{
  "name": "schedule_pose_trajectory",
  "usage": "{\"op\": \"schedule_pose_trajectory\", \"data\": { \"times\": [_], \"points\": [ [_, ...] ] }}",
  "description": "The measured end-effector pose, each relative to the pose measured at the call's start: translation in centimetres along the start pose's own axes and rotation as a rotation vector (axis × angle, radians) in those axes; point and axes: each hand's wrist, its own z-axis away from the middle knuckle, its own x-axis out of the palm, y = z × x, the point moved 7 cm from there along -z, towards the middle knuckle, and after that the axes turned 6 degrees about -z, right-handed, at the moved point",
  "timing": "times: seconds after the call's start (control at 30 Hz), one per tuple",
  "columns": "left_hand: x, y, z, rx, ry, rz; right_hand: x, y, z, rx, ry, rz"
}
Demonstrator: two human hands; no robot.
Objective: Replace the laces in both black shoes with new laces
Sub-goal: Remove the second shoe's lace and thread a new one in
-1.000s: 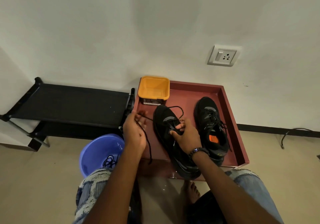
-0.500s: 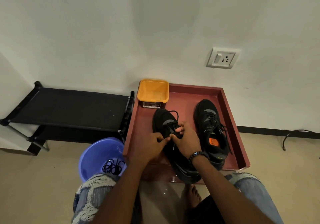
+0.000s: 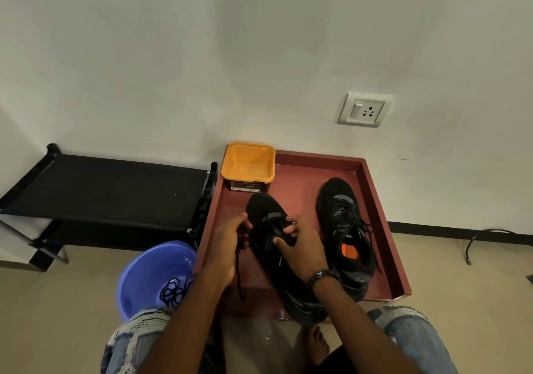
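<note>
The near shoe [image 3: 277, 246] lies at the frame's lower centre in the red tray [image 3: 377, 200], toe toward the wall; the left hand [image 3: 227, 246] pinches the lace [image 3: 238, 269] just left of it; the right hand [image 3: 302, 243] grips its tongue, nearer the eyelets

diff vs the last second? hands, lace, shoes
The left hand went from holding the lace out left of the near shoe, in to meet the right hand at the eyelets, then back out left with the lace again. Right hand stayed on the shoe's tongue. The far shoe, yellow tub and blue basin didn't move.
</note>
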Motion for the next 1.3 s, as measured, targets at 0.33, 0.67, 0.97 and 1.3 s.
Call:
{"op": "schedule_pose_trajectory", "data": {
  "times": [0.33,0.67,0.97,1.3],
  "points": [
    [1.9,0.8,-0.2,0.064,-0.216,-0.406,-1.5,-5.9,-0.5,-0.222,-0.137,0.104],
    [3.5,-1.5,-2.7,0.335,-0.080,-0.755,-0.5,-8.0,-0.4,0.042,-0.396,-0.532],
    [2.6,-1.3,-2.9,0.338,0.031,-0.703,-4.2,-8.9,-0.9,0.143,-0.294,-0.801],
    [3.4,-0.6,-2.9,0.377,0.030,-0.711,-6.5,-5.4,-4.9,0.095,-0.130,-0.400]
  ]
}}
